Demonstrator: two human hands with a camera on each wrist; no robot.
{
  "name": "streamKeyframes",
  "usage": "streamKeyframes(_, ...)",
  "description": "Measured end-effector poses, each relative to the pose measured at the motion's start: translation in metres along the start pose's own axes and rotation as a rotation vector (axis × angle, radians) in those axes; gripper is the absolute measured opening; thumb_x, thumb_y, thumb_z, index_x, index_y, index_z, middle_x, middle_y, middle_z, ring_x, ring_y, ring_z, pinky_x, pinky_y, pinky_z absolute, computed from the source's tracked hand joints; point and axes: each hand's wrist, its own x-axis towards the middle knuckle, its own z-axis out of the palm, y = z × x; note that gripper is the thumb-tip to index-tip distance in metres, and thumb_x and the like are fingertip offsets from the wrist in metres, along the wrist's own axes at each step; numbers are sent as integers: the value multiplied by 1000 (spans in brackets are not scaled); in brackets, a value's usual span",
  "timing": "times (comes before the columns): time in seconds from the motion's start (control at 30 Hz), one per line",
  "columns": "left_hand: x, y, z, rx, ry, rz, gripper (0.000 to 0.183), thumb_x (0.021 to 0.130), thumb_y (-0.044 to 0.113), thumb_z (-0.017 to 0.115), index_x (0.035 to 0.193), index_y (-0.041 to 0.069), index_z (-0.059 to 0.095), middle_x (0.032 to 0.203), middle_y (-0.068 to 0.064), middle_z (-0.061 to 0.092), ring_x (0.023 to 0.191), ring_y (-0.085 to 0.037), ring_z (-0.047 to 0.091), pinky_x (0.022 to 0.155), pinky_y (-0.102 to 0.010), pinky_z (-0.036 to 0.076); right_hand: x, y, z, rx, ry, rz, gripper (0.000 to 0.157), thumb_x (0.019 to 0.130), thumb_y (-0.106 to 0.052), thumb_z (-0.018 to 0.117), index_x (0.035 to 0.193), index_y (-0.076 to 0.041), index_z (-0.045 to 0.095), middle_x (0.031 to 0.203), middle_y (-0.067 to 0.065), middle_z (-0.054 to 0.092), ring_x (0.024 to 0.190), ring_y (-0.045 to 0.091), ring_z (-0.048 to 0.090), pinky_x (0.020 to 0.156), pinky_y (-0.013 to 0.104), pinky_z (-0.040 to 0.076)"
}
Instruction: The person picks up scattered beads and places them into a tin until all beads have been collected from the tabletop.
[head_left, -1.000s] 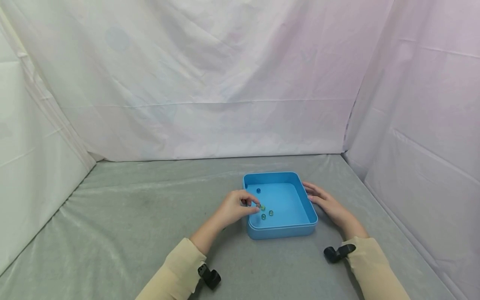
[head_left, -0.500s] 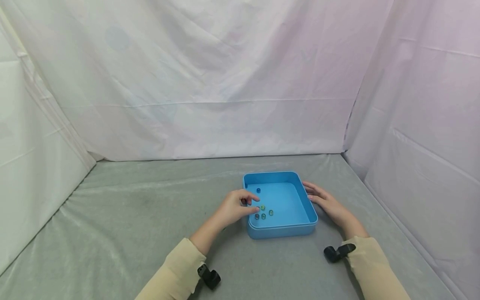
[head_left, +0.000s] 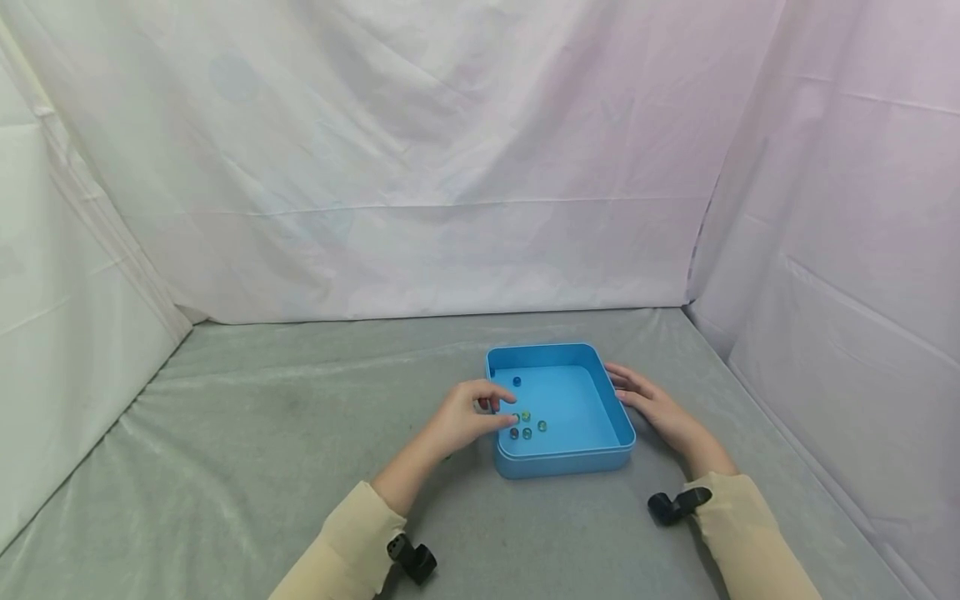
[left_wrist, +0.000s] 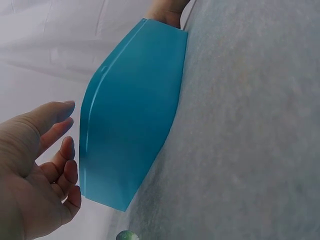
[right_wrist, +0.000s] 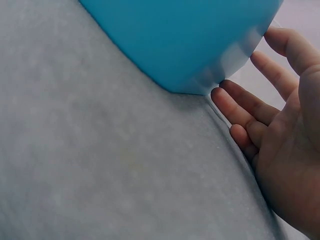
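One greenish marble [left_wrist: 128, 235] lies on the grey cloth [head_left: 337, 417] below the left hand [head_left: 462, 417], whose thumb and forefinger stand a little apart, nothing seen between them. Just past that thumb, more marbles [head_left: 527, 433] lie inside the blue box [head_left: 566, 464] — likely hard, light and slippery, best pinched at their widest. Across from that grip, the right hand [head_left: 667, 421] rests extended fingers against the box's opposite wall — probably stiff.
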Motion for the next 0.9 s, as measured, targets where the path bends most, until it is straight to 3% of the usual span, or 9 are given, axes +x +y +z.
streamKeyframes(0.47,-12,6,-10,-20,8,6,23,84,16,76,107,15,72,84,4,58,86,-17,50,67,-33,44,-1,0,1,-4,-1,-4,57,100,-35,50,150,-17,31,149,20,32,136,43,25,102,67,16)
streamKeyframes(0.73,-16,6,-20,-30,5,10,23,83,17,76,105,15,72,83,3,58,85,-18,51,67,-34,43,0,-1,1,-10,2,12,57,100,-37,50,150,-18,31,149,19,32,137,43,23,101,68,14)
streamKeyframes(0.9,-21,3,-25,-4,5,3,25,83,17,76,106,9,73,82,2,57,84,-20,50,68,-35,43,-1,-1,2,-4,4,14,58,100,-37,51,150,-18,31,150,19,31,137,42,23,102,68,14)
